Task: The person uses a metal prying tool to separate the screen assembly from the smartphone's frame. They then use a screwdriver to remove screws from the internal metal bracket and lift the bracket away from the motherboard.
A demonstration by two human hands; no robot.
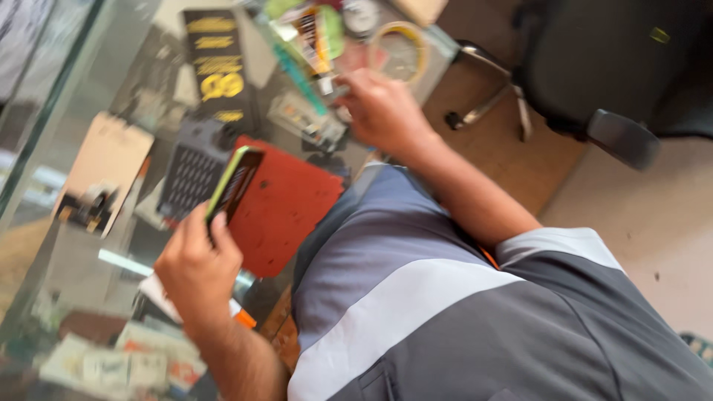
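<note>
The picture is tilted and blurred. My left hand (197, 271) grips a thin flat device with a green edge (232, 182), held upright above a red mat (286, 200) on the glass table (82, 96). My right hand (382, 111) reaches farther out over the table, its fingers closed near a small tube or bottle (316, 41); blur hides whether it grips it. My grey and white shirt (445, 297) fills the lower right.
A black perforated panel (193, 174), a black card with yellow print (219, 67), a beige card (108, 156), a yellow ring (401, 48) and packets lie on the table. A black office chair (594, 67) stands at the right on the floor.
</note>
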